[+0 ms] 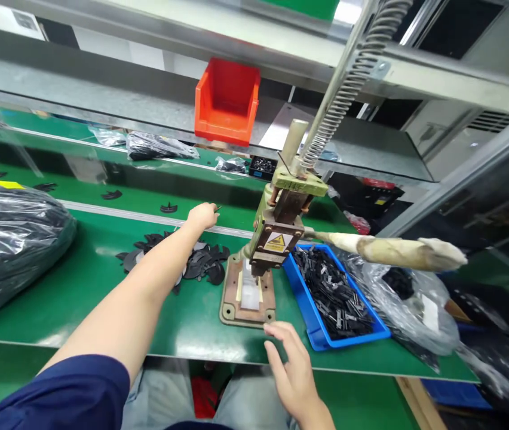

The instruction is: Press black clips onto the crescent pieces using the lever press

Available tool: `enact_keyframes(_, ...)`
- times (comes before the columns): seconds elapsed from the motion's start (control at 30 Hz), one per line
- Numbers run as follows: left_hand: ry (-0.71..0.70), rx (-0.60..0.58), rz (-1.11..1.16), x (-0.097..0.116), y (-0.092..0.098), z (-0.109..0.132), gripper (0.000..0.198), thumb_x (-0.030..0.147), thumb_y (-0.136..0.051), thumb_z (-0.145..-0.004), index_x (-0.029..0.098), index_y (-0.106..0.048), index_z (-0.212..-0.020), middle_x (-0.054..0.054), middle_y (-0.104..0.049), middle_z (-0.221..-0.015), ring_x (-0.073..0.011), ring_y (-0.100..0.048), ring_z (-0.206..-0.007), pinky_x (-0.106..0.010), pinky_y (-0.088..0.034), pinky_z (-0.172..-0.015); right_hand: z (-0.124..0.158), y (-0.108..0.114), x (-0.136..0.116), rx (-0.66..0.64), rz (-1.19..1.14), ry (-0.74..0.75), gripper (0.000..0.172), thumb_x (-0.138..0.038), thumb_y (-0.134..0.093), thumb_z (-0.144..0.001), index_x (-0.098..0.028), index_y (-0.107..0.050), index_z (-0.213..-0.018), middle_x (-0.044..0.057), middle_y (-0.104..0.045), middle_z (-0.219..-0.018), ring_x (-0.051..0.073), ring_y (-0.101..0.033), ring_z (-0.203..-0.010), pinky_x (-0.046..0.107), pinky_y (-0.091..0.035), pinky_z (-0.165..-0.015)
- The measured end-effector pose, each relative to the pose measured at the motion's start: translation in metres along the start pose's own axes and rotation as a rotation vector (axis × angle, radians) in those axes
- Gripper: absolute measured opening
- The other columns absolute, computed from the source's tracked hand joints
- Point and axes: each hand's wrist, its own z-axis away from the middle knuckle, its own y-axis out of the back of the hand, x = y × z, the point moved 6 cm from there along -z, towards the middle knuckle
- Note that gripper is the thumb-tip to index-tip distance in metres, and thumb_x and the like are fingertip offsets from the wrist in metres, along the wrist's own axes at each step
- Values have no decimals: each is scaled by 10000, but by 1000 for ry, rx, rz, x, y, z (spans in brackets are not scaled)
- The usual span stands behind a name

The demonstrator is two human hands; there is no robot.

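Observation:
My left hand (203,216) is stretched out past the pile of black curved plastic parts (207,260), over the green strip behind the table. Its fingers are curled together, and a small dark tip shows at them; what they hold is mostly hidden. My right hand (290,367) is at the table's front edge, thumb and fingers apart, with nothing visible in it. Its fingertips are close to the base of a hand press (229,313). A pale block (250,292) sits on that base, below the press head (276,242) with its yellow warning label.
Right of the press stands a blue tray (312,340) of small black parts, under the press's wrapped lever (393,252). Plastic bags (429,304) lie beyond it. A large filled bag (12,239) is at left. An orange bin (227,122) sits on the shelf. Curved parts (168,208) lie spaced along the strip.

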Motion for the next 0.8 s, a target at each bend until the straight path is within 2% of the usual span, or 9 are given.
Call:
enact_keyframes(0.07, -12, -18, -18, 3, -4, -4, 354, 361, -585, -994, 182, -776, -1232, -178, -767, -1270, -323, -711, -1207, -379, -530, -1017, 2, 18, 10, 22, 69, -19, 409, -307, -585, -944, -466, -657, -1313, 61, -762, -1124, 345, -783, -1026, 550, -729, -799)
enact_keyframes(0.17, -27, -37, -28, -3, -11, 11, 348, 361, -533, -1014, 203, -795, -1180, -156, -787, -1240, -320, -720, -1179, -381, -542, -980, 3, 58, 34, 61, 180, -47, 316, -287, -607, -964, -380, -701, -1252, 73, -755, -1155, 305, -769, -1068, 517, -696, -900)
enact_keyframes(0.27, -55, -42, -19, -12, -15, 49, 346, 364, -507, -1025, 231, -791, -1170, -113, -795, -1250, -295, -726, -1160, -355, -542, -951, -4, 104, 67, 93, 303, -87, 221, -320, -637, -981, -311, -728, -1182, 70, -758, -1171, 272, -738, -1099, 490, -635, -989)
enact_keyframes(0.33, -116, -27, 35, -12, -20, 84, 342, 387, -501, -1031, 237, -786, -1147, -91, -803, -1228, -280, -732, -1127, -343, -544, -921, -13, 129, 91, 83, 438, -166, 238, -390, -648, -982, -290, -723, -1185, 76, -762, -1203, 289, -715, -1127, 524, -596, -1031)
enact_keyframes(0.37, -168, -19, 86, -9, -23, 105, 344, 408, -499, -1036, 235, -786, -1116, -84, -808, -1195, -274, -734, -1103, -340, -545, -906, -17, 136, 103, 30, 513, -222, 280, -420, -659, -973, -277, -713, -1208, 84, -762, -1226, 304, -704, -1139, 547, -579, -1045)
enact_keyframes(0.47, -283, -4, 243, -2, -41, 175, 394, 506, -494, -1049, 233, -776, -1083, -69, -810, -1092, -247, -732, -971, -343, -553, -861, -21, 143, 130, -175, 641, -386, 424, -406, -744, -904, -216, -686, -1279, 139, -742, -1293, 354, -666, -1223, 581, -530, -1103)
enact_keyframes(0.6, -381, 8, 405, 5, -68, 259, 377, 552, -567, -1030, 245, -750, -1149, -59, -791, -1134, -232, -708, -952, -355, -567, -889, -22, 140, 143, -184, 666, -455, 470, -348, -804, -845, -228, -681, -1282, 118, -736, -1290, 321, -656, -1222, 511, -519, -1111)
enact_keyframes(0.7, -408, 5, 465, 10, -81, 297, 340, 535, -589, -1028, 253, -747, -1132, -57, -784, -1113, -239, -704, -990, -356, -573, -891, -23, 134, 147, -147, 656, -459, 384, -310, -747, -886, -227, -680, -1254, 105, -745, -1206, 285, -663, -1150, 477, -523, -1078)
enact_keyframes(0.8, -392, 20, 489, 12, -86, 310, 335, 530, -582, -1032, 256, -750, -1127, -64, -785, -1099, -247, -706, -995, -363, -582, -885, -26, 131, 150, -98, 617, -439, 265, -264, -672, -923, -218, -697, -1183, 99, -747, -1131, 262, -664, -1099, 459, -532, -1047)
